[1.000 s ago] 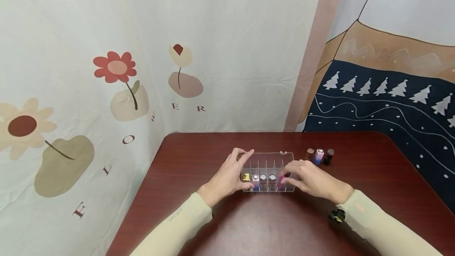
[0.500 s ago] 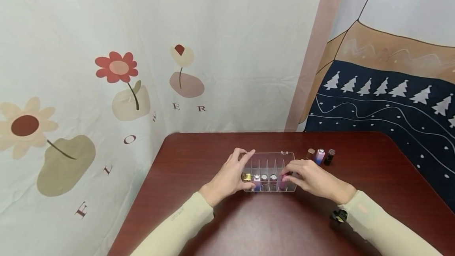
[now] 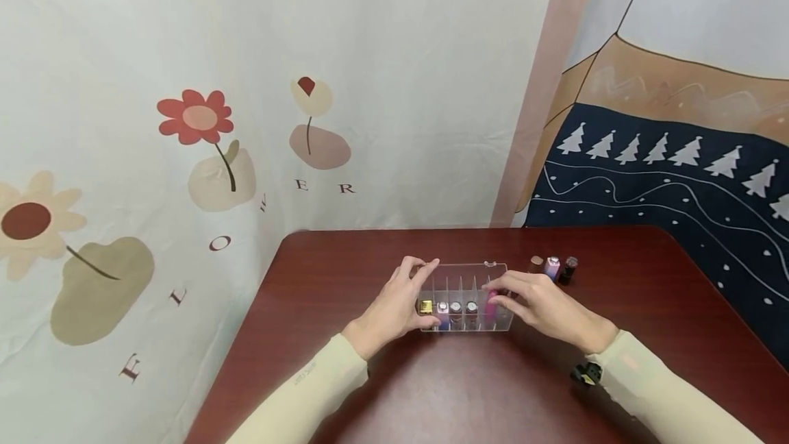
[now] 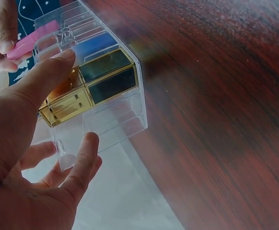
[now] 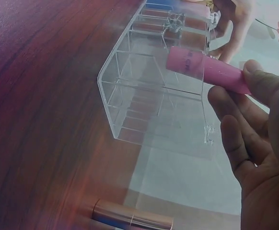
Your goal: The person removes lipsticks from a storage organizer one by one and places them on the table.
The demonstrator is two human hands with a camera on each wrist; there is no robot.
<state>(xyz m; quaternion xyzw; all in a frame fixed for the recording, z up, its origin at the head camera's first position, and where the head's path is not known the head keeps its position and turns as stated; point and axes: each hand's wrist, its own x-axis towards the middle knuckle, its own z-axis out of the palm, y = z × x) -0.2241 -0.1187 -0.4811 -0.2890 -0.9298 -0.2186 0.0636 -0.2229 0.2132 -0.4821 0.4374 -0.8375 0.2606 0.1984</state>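
A clear divided lipstick organizer (image 3: 465,271) stands on the table. My left hand (image 3: 399,299) holds its left end, thumb at the front and fingers behind. In the right hand (image 3: 548,303), a pink lipstick tube (image 5: 211,72) is pinched at its upper end by thumb and fingers. Its lower end is inside a compartment toward the organizer's right end, above the compartment's bottom. The left compartments hold a gold-and-black lipstick (image 4: 94,88), a pink-and-blue lipstick (image 3: 443,315) and two dark tubes with silvery round tops (image 3: 456,314).
Behind the right hand stand a brown-copper lipstick (image 3: 535,264), another pink-and-blue lipstick (image 3: 552,267) and a black lipstick (image 3: 568,270). The dark red table (image 3: 431,389) ends at a flower-print cloth (image 3: 401,88). A dark cloth with white trees (image 3: 653,183) hangs at the right.
The right hand has risen slightly, and the pink lipstick tube has come up with it in its compartment. The left hand stays on the organizer.
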